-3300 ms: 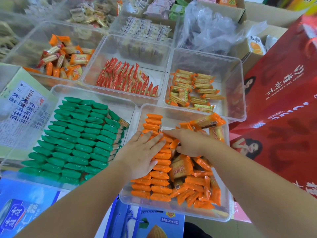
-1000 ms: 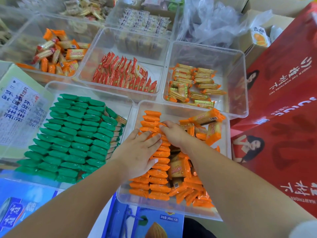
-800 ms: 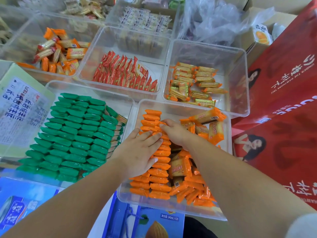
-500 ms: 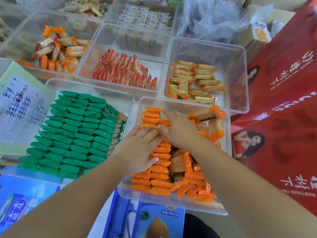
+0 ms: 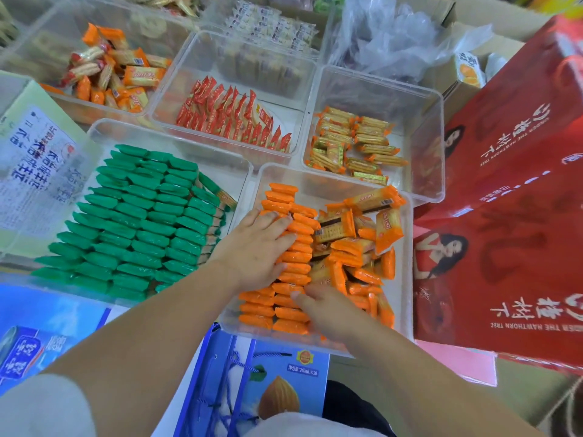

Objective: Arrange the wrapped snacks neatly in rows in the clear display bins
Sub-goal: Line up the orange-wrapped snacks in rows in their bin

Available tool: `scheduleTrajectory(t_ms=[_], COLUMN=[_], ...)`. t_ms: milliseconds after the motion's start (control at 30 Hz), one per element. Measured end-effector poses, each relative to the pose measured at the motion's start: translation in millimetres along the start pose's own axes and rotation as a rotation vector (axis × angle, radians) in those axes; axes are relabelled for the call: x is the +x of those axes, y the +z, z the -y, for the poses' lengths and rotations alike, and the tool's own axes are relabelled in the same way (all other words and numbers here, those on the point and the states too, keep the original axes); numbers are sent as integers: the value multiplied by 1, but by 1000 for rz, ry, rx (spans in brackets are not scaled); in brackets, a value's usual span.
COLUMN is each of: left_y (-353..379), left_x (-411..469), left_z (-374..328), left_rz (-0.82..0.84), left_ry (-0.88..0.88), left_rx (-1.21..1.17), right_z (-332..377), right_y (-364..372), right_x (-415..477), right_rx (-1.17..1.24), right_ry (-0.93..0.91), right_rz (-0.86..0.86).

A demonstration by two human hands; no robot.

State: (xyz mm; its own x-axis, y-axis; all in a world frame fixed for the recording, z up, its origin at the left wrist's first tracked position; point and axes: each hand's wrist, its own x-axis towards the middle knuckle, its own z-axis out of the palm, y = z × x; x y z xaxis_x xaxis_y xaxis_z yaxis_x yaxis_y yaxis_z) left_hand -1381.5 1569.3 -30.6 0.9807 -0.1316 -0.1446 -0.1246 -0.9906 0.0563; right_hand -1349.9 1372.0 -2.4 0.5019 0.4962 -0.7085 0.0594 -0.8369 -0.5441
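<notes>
Rows are forming in the lower-centre clear bin (image 5: 328, 184): our left hand (image 5: 258, 244) presses flat on the orange snacks (image 5: 296, 266), our right hand (image 5: 331, 310) rests lower down, grip unclear. Next, we judge, the loose pile (image 5: 356, 244) at right needs lining up.

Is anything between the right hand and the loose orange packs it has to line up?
Nothing visible. The loose orange packs lie uncovered in the open bin, just beside the right hand; the left hand rests flat on the stacked rows.

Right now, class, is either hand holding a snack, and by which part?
Left hand: flat on the orange row, holding nothing. Right hand: touching near packets; grip cannot be told.
</notes>
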Motion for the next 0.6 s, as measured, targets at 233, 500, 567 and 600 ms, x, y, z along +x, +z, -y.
scheduleTrajectory(t_ms=[233, 500, 567, 600], left_y=[-1, 1, 1, 0], left_x=[1, 2, 2, 2], left_z=[0, 0, 0, 0], left_rz=[16, 33, 37, 38], left_ry=[-4, -12, -16, -18], left_rx=[12, 33, 31, 28], right_z=[4, 2, -4, -8], right_y=[14, -62, -86, -95], right_x=[0, 0, 10, 16], right_rx=[369, -173, -467, -608], right_ry=[94, -321, -335, -290], right_rz=[4, -554, -513, -419])
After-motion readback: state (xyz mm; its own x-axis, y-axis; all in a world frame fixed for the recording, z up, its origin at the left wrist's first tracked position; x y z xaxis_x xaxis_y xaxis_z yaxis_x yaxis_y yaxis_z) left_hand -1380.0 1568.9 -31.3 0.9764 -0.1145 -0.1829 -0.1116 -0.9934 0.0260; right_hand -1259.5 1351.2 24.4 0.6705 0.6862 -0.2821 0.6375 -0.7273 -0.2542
